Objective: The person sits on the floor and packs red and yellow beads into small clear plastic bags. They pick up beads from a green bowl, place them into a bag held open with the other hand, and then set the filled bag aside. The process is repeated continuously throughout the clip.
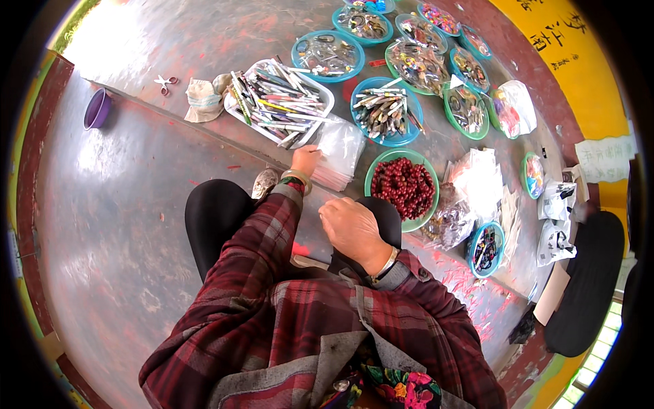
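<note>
My left hand [306, 160] reaches forward to the left edge of a stack of clear plastic bags [343, 144], its fingers closed at the top bag's edge. Just beyond lies a white basket [328, 102] heaped with pens [279, 99]. My right hand [355, 230] is beside my right knee with its fingers curled under; whatever they may hold is hidden. To the right of the bags, a green bowl [368, 183] contains dark red beads [405, 187]. Behind it, a blue basin [355, 95] holds more pens [385, 112].
Several basins of small goods, such as a blue one [328, 56], spread across the far right. Plastic packets [473, 178] and a small blue basin [502, 242] lie right. Scissors [164, 84], a cloth bag [203, 100] and a purple bowl [99, 109] are left.
</note>
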Available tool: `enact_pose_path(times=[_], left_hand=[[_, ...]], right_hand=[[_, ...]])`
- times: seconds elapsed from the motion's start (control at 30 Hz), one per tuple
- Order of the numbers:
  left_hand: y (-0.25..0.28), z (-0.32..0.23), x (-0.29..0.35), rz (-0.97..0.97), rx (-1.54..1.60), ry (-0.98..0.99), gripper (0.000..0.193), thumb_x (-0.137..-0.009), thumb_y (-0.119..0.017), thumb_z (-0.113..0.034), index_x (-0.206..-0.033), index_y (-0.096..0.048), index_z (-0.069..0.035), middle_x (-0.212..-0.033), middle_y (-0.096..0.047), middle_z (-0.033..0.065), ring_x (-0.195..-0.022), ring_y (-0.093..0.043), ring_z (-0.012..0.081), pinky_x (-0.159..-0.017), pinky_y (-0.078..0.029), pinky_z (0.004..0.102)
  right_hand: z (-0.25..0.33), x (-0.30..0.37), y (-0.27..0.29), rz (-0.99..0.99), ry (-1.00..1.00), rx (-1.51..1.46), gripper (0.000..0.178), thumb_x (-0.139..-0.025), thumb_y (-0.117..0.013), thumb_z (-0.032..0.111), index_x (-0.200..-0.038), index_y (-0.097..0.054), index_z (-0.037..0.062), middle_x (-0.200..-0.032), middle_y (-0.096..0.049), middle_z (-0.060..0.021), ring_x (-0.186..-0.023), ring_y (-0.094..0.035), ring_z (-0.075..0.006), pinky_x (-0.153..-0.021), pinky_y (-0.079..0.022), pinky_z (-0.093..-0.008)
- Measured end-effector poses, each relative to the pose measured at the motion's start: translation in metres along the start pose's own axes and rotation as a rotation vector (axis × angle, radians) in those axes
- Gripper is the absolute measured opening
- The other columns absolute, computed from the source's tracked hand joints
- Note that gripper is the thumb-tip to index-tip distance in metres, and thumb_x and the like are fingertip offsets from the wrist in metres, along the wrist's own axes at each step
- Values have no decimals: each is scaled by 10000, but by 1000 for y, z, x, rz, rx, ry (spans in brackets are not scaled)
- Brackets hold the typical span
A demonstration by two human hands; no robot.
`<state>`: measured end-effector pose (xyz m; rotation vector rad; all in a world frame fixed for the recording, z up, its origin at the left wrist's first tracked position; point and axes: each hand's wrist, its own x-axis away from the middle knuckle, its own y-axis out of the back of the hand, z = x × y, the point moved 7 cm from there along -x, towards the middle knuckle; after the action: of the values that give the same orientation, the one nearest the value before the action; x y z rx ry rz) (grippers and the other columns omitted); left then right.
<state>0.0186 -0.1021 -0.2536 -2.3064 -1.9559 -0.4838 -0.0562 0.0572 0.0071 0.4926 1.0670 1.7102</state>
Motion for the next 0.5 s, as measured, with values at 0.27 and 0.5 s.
enact_pose_path(times=[0.27,0.5], left_hand=[[14,10,0,-259,-690,-184,329,-738,-596,-215,-1014,-591,-36,-910,-609,209,-836,-579,378,-752,-459,432],[13,-14,35,-393,-859,-120,425,-734,-624,-252,-1079,-561,-13,-1087,-562,214,-1074,-486,354,-917,-378,432]], right_hand=[[-2,5,-3,47,-33,43,103,-771,-541,143,-805,-584,55,-779,-557,-84,-783,-553,-264,-693,-447,-365],[-8,11,-2,-43,-53,-20,125,-783,-507,154,-729,-560,55,-726,-560,-108,-752,-561,-291,-676,-443,-399]])
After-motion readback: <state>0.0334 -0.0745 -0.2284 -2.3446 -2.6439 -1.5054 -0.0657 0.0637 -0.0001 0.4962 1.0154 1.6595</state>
